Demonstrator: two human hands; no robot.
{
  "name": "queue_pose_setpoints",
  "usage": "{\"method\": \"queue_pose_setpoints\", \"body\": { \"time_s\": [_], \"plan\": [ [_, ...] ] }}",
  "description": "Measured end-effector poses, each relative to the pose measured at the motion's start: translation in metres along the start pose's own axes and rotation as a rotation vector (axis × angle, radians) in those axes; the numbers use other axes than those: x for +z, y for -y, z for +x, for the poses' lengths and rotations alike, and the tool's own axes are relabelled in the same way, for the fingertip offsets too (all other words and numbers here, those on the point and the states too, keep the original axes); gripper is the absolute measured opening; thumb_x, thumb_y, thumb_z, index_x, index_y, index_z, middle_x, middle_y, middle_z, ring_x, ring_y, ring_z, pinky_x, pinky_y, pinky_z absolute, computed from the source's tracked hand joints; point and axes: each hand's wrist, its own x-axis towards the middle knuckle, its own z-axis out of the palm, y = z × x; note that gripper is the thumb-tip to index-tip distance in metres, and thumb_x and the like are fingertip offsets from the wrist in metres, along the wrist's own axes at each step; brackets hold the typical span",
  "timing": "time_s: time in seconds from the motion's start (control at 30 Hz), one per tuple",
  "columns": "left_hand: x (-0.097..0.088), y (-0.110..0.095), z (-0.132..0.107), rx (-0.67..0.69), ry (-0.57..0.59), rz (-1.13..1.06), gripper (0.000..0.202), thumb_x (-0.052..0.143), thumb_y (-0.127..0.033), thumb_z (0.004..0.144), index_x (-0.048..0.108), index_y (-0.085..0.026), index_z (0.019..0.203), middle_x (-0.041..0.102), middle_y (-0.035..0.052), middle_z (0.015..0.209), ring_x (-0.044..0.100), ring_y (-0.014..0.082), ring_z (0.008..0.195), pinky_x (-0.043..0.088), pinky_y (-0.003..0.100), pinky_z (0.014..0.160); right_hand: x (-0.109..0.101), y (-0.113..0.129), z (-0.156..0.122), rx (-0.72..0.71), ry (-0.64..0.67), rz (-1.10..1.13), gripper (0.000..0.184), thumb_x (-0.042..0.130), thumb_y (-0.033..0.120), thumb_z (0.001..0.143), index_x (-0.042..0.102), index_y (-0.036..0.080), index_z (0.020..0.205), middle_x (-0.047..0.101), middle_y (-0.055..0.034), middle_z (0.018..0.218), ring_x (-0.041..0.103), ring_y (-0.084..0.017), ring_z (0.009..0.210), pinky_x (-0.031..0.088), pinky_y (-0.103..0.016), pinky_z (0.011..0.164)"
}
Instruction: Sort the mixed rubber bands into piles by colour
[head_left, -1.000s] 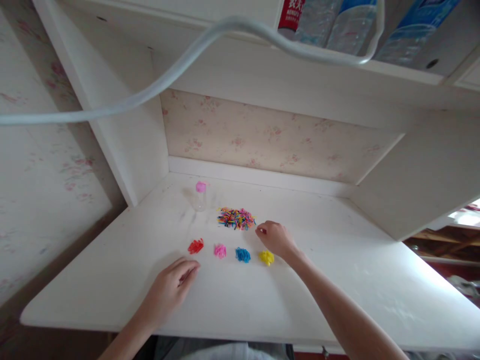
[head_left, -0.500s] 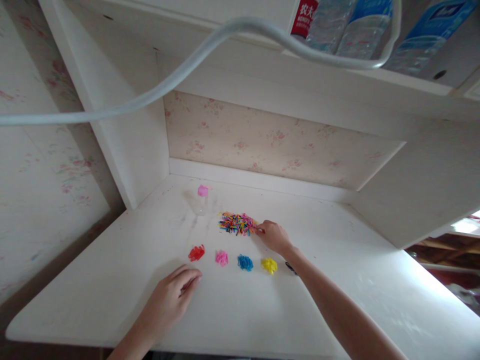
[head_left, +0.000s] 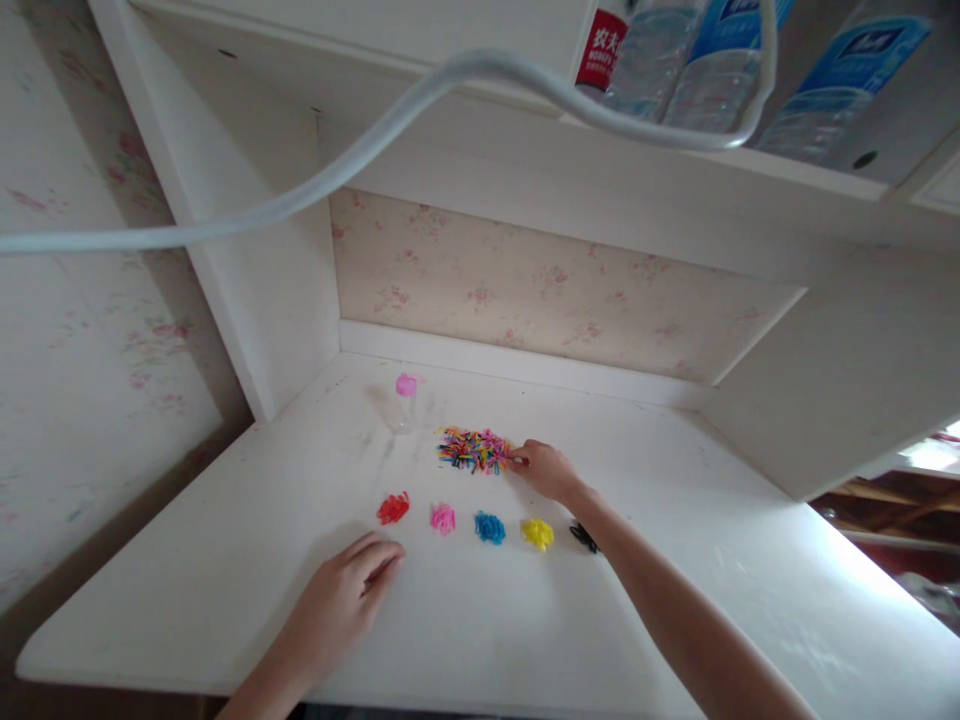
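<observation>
A mixed heap of small coloured bands (head_left: pixel 472 449) lies in the middle of the white desk (head_left: pixel 675 560). My right hand (head_left: pixel 546 468) reaches its right edge, fingertips pinched together at the heap; what they hold is too small to see. In front lie separate little piles: red (head_left: pixel 392 508), pink (head_left: pixel 442 518), blue (head_left: pixel 489 527), yellow (head_left: pixel 537 534) and a few black bands (head_left: pixel 582 537) beside my right forearm. My left hand (head_left: pixel 352 588) rests flat on the desk below the red pile, fingers loosely stretched, holding nothing.
A small clear bottle with a pink cap (head_left: pixel 405 400) stands behind the heap to the left. A shelf above carries water bottles (head_left: pixel 675 60). A pale cable (head_left: pixel 300 190) hangs across the view. Cabinet side panels close in left and right.
My right hand moved from above the yellow pile to the mixed heap's right edge. The black bands near my forearm came into sight. My left hand stayed put.
</observation>
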Motion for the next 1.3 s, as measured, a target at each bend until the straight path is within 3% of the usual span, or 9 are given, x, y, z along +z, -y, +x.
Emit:
{"method": "queue_pose_setpoints", "body": {
  "time_s": [0.33,0.83,1.1,1.3],
  "plan": [
    [-0.003,-0.005,0.000,0.007,0.000,0.014,0.023,0.039,-0.031,0.092,0.060,-0.024,0.093,0.065,0.0023,0.090,0.061,0.0142,0.081,0.048,0.023,0.074,0.005,-0.004,-0.007,-0.025,-0.071,0.080,0.028,0.042,0.032,0.091,0.069,0.025,0.096,0.062,-0.0024,0.095,0.058,-0.013,0.085,0.036,-0.019,0.071],
    [0.000,-0.002,0.000,0.020,-0.002,0.059,0.022,0.039,-0.029,0.092,0.060,-0.023,0.093,0.065,0.0019,0.092,0.061,0.0138,0.083,0.048,0.021,0.073,-0.007,-0.008,-0.037,-0.026,-0.199,0.168,0.029,0.041,0.030,0.091,0.069,0.022,0.093,0.061,-0.0041,0.093,0.057,-0.014,0.083,0.039,-0.023,0.074],
    [0.000,-0.003,0.000,0.010,0.026,0.107,0.022,0.039,-0.032,0.092,0.060,-0.025,0.093,0.065,0.0005,0.092,0.061,0.0138,0.082,0.047,0.023,0.076,-0.023,-0.011,-0.097,-0.211,-0.075,0.282,0.029,0.040,0.032,0.092,0.068,0.024,0.092,0.061,-0.0036,0.091,0.059,-0.012,0.078,0.042,-0.021,0.070],
    [0.002,-0.003,0.001,0.047,0.026,0.171,0.023,0.038,-0.030,0.092,0.060,-0.025,0.095,0.065,0.0006,0.092,0.062,0.0141,0.081,0.047,0.023,0.074,-0.028,-0.016,-0.109,-0.249,0.033,0.158,0.029,0.038,0.029,0.093,0.067,0.029,0.095,0.061,-0.0015,0.095,0.059,-0.011,0.078,0.040,-0.021,0.069]
  ]
}}
